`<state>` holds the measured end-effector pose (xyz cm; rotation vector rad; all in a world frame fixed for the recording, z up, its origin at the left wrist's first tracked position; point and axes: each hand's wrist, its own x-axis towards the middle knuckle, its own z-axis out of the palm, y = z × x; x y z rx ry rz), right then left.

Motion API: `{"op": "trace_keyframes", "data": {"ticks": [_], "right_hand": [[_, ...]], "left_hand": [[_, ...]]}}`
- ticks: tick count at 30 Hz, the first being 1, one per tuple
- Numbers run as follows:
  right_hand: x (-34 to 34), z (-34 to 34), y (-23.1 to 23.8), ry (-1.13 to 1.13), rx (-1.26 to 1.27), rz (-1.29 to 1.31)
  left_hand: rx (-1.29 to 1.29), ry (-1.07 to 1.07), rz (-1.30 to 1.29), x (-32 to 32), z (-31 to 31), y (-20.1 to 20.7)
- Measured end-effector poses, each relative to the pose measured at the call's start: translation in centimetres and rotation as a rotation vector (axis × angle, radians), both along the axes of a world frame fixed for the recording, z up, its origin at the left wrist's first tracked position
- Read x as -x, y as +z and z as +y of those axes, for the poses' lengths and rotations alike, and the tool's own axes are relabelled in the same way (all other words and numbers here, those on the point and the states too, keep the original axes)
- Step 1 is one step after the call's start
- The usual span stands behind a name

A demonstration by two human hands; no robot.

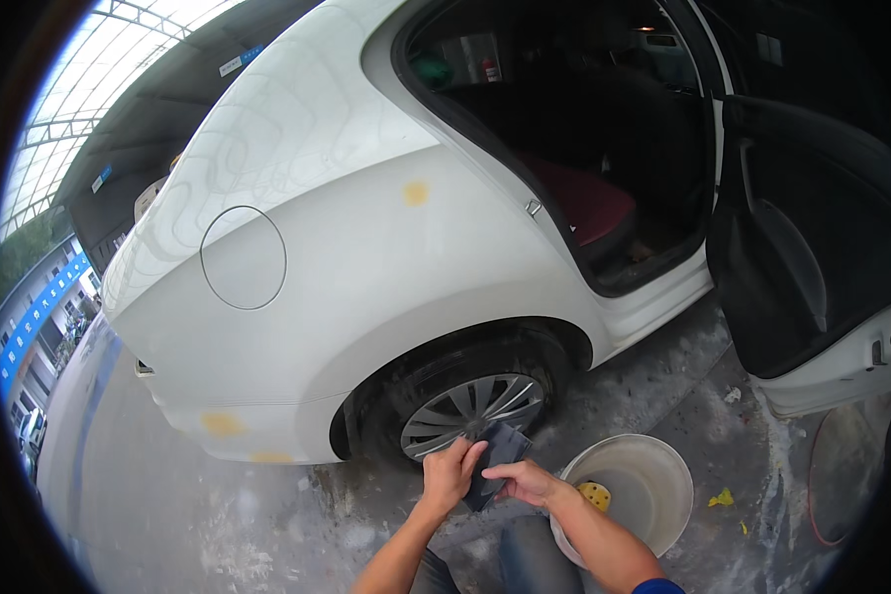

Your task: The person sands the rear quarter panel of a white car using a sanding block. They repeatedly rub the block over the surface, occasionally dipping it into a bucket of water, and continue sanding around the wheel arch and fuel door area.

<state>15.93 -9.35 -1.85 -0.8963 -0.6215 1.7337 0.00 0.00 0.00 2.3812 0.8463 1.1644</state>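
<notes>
A dark grey sheet of sandpaper (506,443) is between my two hands, in front of the car's rear wheel (473,408). My left hand (449,471) pinches its left edge between thumb and fingers. On the other side my right hand (527,481) is closed on the sheet, thumb on top. Beyond them stands a white car (307,346). Its rear panel carries a yellowish patch (416,193) above the wheel arch and another yellowish patch (223,425) low at the back corner.
A whitish bucket (675,495) stands beside my right forearm, with a yellow round piece with holes (594,495) inside. The rear door (812,228) hangs open on the right. Yellow scraps (723,497) lie on the stained concrete floor (238,525).
</notes>
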Motion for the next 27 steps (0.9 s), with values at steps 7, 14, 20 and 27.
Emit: {"op": "trace_keyframes", "data": {"ticks": [7,14,20,27], "right_hand": [[-1.7,3.5,9.3,-0.301,-0.134,-0.482],[-10.8,12.4,16.1,-1.075,-1.137,-1.795],[-9.0,18.0,12.8,-1.144,-0.999,-1.888],[-8.4,20.7,20.7,-1.035,-1.204,-1.860]], "left_hand": [[-0.425,-0.162,0.229,1.8,7.5,14.0],[-0.948,0.115,0.526,5.1,18.5,24.6],[-1.014,0.122,0.490,5.7,19.7,24.7],[-1.015,0.117,0.524,5.3,20.4,23.4]]}}
